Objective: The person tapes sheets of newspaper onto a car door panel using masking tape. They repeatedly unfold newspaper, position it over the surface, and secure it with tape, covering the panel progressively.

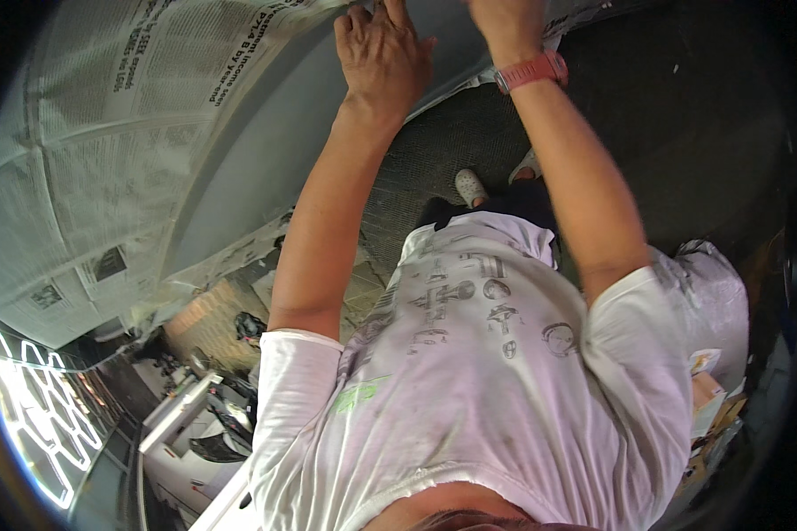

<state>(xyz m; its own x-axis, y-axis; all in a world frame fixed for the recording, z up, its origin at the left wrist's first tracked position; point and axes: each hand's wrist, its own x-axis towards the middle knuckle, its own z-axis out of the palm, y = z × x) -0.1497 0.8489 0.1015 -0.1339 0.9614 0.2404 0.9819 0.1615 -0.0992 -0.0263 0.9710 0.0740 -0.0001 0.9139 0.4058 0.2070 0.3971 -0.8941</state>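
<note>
My left hand [383,55] is at the top, over a smooth grey curved panel [266,159] beside the edge of newspaper sheets [142,80]. Its fingers are bent and a little apart, with the thumb out to the side; the fingertips run up to the frame's edge. No object shows in it. My right hand [508,25] reaches up to the right of it, with a red wristwatch [531,71] on the wrist. The top edge cuts off its fingers, so what it holds, if anything, is hidden. Wrinkled clear film lies over the newspaper.
A dark floor [664,133] lies under my feet in light clogs [470,188]. A pale plastic bag [713,301] and cardboard boxes [707,394] stand at the right. Bright hexagonal lights [40,416] and a cluttered white bench [181,411] appear at lower left.
</note>
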